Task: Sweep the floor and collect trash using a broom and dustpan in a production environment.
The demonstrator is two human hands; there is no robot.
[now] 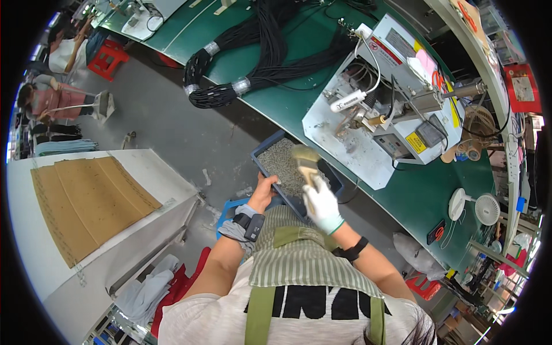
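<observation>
A dark blue-grey plastic bin (266, 142), partly filled with small pale grey pieces (279, 159), sits in front of my body beside the green table. My left hand (262, 192) is bare and grips the bin's left rim, its thumb over the edge. In a white glove, my right hand (321, 204) is closed round the handle of a brush (307, 158). The brush's pale bristles are above the bin's contents, slightly blurred; whether they touch the pieces I cannot tell.
On the green table (379, 204) to the right stands a bench machine (368, 123) with a metal base plate. Bundles of black cables (270, 43) hang over its far edge. A cardboard-covered white bench (98, 201) is at left. Two people sit at far left.
</observation>
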